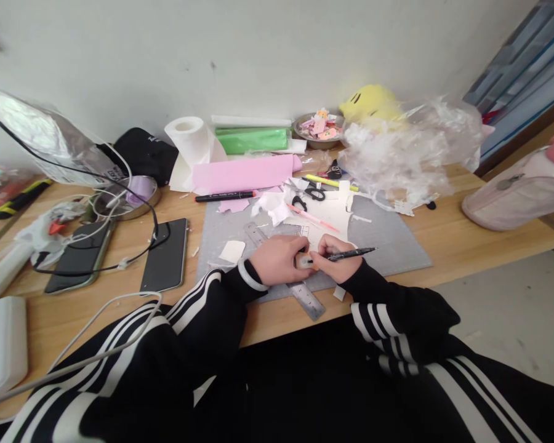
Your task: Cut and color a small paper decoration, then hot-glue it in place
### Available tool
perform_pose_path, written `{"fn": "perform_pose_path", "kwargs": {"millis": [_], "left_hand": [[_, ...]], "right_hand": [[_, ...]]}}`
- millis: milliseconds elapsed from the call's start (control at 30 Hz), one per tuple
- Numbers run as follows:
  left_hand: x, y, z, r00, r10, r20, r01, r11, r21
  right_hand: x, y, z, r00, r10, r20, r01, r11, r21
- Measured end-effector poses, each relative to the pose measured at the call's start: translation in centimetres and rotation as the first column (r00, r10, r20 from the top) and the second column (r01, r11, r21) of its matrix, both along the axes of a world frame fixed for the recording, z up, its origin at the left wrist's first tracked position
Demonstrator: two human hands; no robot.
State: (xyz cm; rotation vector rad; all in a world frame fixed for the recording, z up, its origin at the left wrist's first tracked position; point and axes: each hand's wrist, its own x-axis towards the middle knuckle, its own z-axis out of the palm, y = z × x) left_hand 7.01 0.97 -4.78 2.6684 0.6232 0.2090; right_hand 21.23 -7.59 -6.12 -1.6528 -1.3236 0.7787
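Near the front of the grey cutting mat (pixel 388 246), my left hand (pixel 279 259) is closed around a small whitish object (pixel 304 261) whose exact shape I cannot make out. My right hand (pixel 339 261) meets it from the right, its fingertips at the object, and grips a black pen (pixel 352 253) that points away to the right. Partly under my hands lies a metal ruler (pixel 308 300). Cut white paper (pixel 330 215), a pink-and-white pen (pixel 313 218) and black-handled scissors (pixel 314 194) rest just beyond.
Two phones (pixel 165 255) and cables lie left. Behind the mat are a paper roll (pixel 189 141), pink sheets (pixel 244 175), a black marker (pixel 224 196) and a metal bowl (pixel 321 141) of small pieces. Crumpled plastic (pixel 397 154) and a pale pouch (pixel 512 191) stand right.
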Motion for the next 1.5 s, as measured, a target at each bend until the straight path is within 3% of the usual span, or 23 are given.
{"fn": "perform_pose_path", "kwargs": {"millis": [600, 933, 1500], "left_hand": [[-0.03, 0.08, -0.16, 1.000, -0.007, -0.005, 0.007, 1.000, 0.011], [0.03, -0.07, 0.08, 1.000, 0.011, -0.018, -0.011, 1.000, 0.002], [0.04, -0.09, 0.15, 1.000, 0.012, -0.029, -0.012, 1.000, -0.009]], "right_hand": [[0.10, -0.15, 0.31, 0.996, -0.074, -0.059, 0.078, 0.995, 0.068], [-0.18, -0.05, -0.29, 0.999, 0.035, -0.031, -0.033, 0.997, 0.069], [-0.12, 0.04, -0.46, 0.997, 0.068, -0.024, -0.066, 0.995, 0.078]]}}
